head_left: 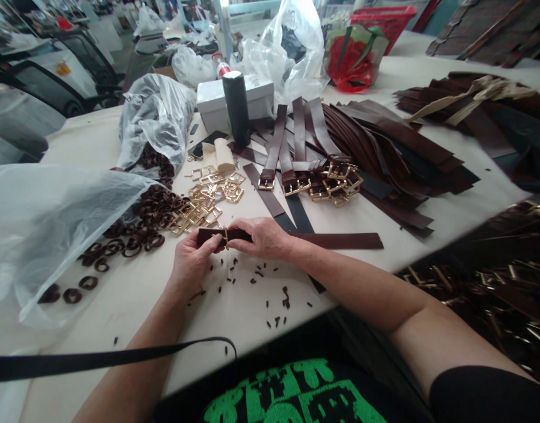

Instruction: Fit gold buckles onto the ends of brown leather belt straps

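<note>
Cream tabletop point(141, 317) stretches under me, dotted with small dark leather bits point(256, 273). My left hand point(191, 261) and right hand point(260, 238) meet just above it, wrists turned inward, fingers closed on a brown leather strap point(212, 237) at a small gold fitting point(226, 237); a firm, even pinch keeps it steady. Gold buckles point(212, 197) lie just beyond my fingers.

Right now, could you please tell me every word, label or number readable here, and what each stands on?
None can be read.
Green print on the black shirt: cut off and distorted.
Label on the red-and-white bottle: too small and blurred.
Orange sticker on the white panel: too small and blurred.
</note>
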Motion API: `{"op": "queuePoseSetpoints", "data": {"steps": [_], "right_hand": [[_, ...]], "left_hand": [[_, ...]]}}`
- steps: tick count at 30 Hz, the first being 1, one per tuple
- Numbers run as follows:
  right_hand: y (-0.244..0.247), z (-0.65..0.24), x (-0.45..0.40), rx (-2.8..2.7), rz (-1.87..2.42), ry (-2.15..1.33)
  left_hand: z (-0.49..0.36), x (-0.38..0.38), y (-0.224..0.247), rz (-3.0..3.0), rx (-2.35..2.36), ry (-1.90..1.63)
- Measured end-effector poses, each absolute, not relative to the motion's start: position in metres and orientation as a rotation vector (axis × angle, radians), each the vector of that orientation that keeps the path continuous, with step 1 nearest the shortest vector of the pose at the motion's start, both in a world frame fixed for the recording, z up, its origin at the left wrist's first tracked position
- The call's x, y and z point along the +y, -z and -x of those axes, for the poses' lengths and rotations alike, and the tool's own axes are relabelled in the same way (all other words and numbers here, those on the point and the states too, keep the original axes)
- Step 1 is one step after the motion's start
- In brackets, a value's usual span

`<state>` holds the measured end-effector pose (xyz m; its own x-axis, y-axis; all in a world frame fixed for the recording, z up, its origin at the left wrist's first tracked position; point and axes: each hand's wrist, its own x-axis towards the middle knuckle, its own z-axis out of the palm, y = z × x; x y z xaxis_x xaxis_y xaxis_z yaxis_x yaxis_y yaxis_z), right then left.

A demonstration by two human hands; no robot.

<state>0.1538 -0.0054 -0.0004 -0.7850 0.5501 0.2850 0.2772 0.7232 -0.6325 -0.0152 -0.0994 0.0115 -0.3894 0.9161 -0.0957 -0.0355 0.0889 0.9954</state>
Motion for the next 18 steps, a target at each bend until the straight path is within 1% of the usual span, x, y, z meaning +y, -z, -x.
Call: {"op": "queuePoseSetpoints", "data": {"steps": [18], "right_hand": [[0.0037,-0.1527,-0.004,-2.463,0.597,-0.773]], "left_hand": [[0.0175,-0.1004,-0.0038,-0.842,1.504,-1.391]]}}
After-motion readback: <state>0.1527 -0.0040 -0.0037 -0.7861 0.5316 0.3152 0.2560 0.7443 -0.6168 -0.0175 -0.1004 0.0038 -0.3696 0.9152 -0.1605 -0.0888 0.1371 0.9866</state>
